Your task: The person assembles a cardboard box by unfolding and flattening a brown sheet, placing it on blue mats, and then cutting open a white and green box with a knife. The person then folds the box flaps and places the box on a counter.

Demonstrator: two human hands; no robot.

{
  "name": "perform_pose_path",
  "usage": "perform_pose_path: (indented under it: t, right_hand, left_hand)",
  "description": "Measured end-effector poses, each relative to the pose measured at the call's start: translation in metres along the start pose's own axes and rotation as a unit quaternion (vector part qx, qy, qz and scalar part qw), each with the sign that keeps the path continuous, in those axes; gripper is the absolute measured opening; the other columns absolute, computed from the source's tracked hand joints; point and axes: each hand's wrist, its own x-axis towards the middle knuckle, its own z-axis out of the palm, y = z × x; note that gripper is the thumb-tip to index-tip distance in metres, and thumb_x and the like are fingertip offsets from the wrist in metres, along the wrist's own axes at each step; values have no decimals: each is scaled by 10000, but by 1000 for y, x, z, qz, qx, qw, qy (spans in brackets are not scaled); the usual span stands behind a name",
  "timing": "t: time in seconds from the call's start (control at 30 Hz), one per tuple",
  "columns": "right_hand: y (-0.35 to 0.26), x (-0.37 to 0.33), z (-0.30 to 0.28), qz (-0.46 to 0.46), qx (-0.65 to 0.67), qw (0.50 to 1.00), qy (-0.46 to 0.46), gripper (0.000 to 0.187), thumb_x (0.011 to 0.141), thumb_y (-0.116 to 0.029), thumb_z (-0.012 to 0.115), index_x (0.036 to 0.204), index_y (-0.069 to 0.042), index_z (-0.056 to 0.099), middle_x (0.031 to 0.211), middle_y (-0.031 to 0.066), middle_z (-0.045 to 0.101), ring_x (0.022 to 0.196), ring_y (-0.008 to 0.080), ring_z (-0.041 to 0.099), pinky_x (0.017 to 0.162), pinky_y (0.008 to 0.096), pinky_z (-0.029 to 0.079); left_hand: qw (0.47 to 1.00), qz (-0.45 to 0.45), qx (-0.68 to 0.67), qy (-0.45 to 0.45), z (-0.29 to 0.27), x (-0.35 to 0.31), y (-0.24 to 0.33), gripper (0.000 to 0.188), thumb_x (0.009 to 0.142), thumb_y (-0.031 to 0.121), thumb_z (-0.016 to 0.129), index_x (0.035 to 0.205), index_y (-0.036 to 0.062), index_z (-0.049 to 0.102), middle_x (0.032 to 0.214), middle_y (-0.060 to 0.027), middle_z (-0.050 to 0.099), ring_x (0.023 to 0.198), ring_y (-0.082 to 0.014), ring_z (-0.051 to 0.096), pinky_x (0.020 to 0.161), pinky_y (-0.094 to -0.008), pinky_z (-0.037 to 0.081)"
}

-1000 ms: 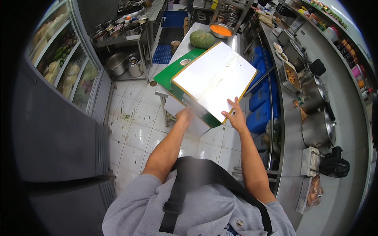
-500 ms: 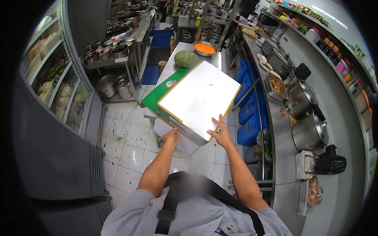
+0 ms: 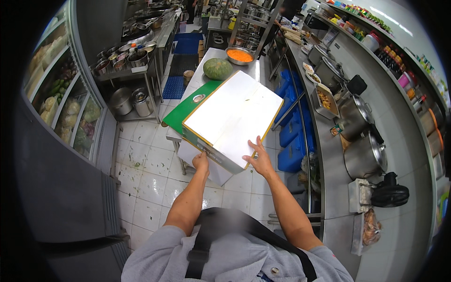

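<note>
A large white cardboard box [image 3: 235, 110] with tan edges sits at an angle on the near end of a steel table, and a green flap [image 3: 190, 109] spreads out on its far left side. My left hand [image 3: 201, 162] is closed at the box's near side, below the top edge, its fingertips partly hidden against the cardboard. At the near right corner, my right hand [image 3: 259, 159] rests on the box with thumb and fingers spread. A pale flap [image 3: 218, 175] hangs below the near side. Behind the box lie a green pumpkin [image 3: 218, 69] and a steel bowl of orange shreds [image 3: 240, 56].
A glass-door fridge [image 3: 70, 89] stands on the left. Along the right runs a steel counter [image 3: 336, 197] with large lidded pots [image 3: 365, 157], above several blue bins [image 3: 290, 155]. Scraps dot the white tiled floor [image 3: 149, 157].
The whole view has shifted slightly. My left hand looks more tightly curled at the box's near side; my right hand keeps its place at the corner.
</note>
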Motion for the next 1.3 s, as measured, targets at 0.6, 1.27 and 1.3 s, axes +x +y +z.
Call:
perform_pose_path:
  t: [0.6,1.27,1.3]
  right_hand:
    - [0,-1,0,2,-9,1000,14,714,778,-283,843,1413,-108,566,1626,246,193,1484,358,293,1153,392,360]
    - [-3,-1,1,9,-43,999,-5,707,792,-257,836,1415,-79,555,1624,265,169,1476,382,298,1150,390,365]
    - [-2,-1,1,1,-45,999,-1,708,790,-258,837,1414,-78,555,1624,264,171,1473,383,304,1148,390,368]
  left_hand:
    - [999,-15,-45,24,-6,-9,4,145,866,15,730,990,-47,688,852,-92,696,733,-157,641,649,-266,508]
    - [992,-30,-120,6,-1,-22,0,185,895,56,711,1055,-17,655,922,-83,672,775,-145,630,668,-256,516]
    - [994,-25,-109,3,-1,-22,1,199,897,57,715,1070,-19,653,931,-82,674,790,-149,635,684,-263,523]
